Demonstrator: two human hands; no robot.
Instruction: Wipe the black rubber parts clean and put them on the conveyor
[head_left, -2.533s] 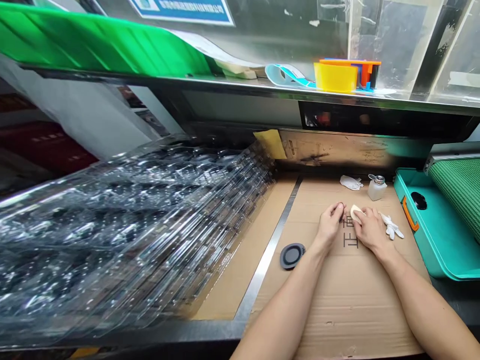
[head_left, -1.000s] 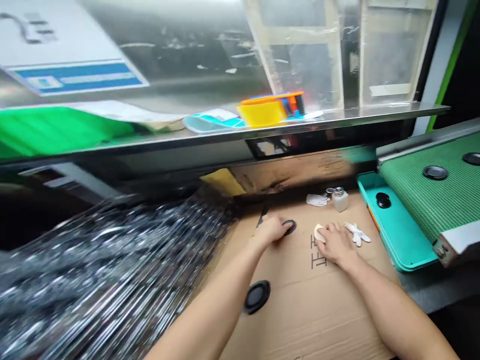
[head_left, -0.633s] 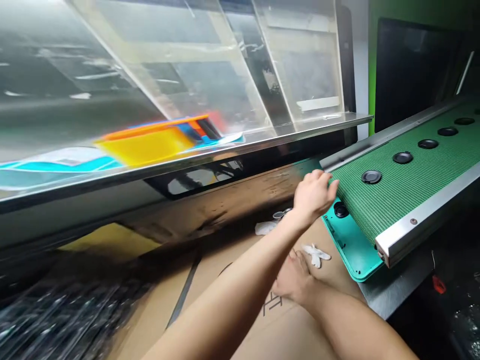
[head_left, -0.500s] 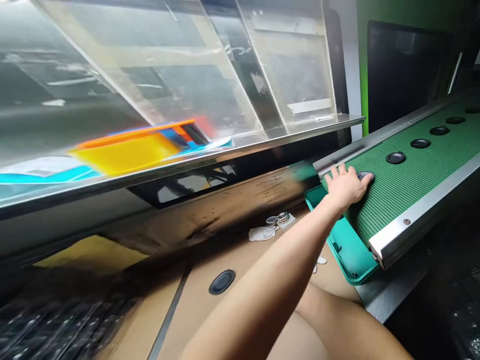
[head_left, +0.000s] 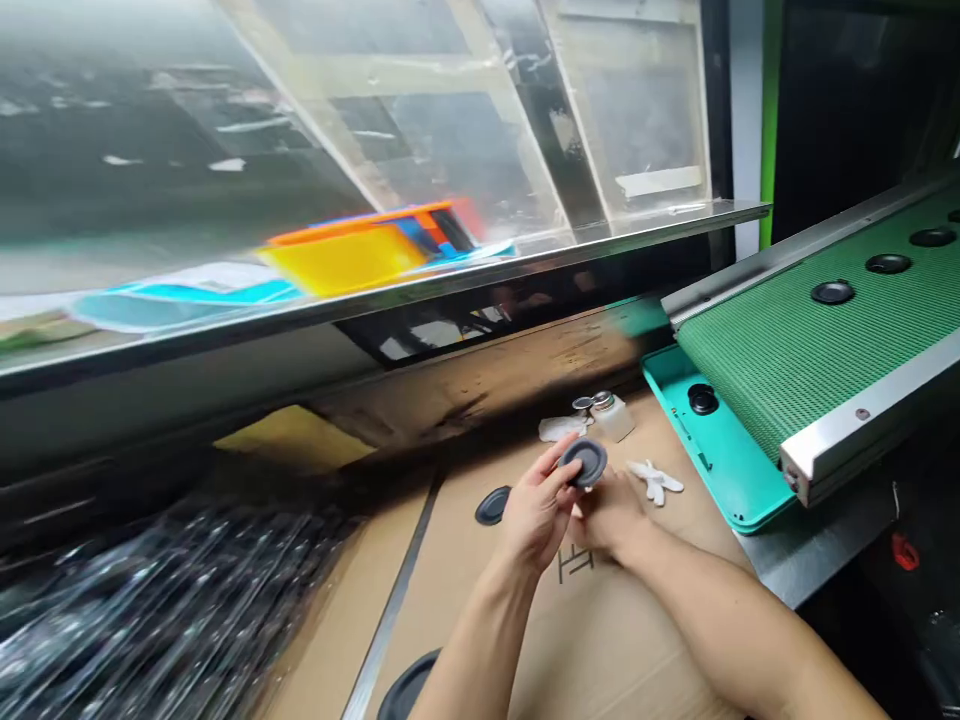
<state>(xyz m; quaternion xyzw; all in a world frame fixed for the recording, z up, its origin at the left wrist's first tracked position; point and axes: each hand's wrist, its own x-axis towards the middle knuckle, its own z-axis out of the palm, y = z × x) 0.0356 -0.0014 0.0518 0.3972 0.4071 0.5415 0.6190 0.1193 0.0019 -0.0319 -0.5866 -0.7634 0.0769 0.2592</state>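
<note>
Though earlier on belt, disc now aloft.

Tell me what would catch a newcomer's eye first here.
Probably the bright yellow-and-orange item on the shelf, left of center. Next comes the green conveyor belt at right, with dark round parts spaced along it. Then, near the center, a dark disc sits in the grip of the left hand.
</note>
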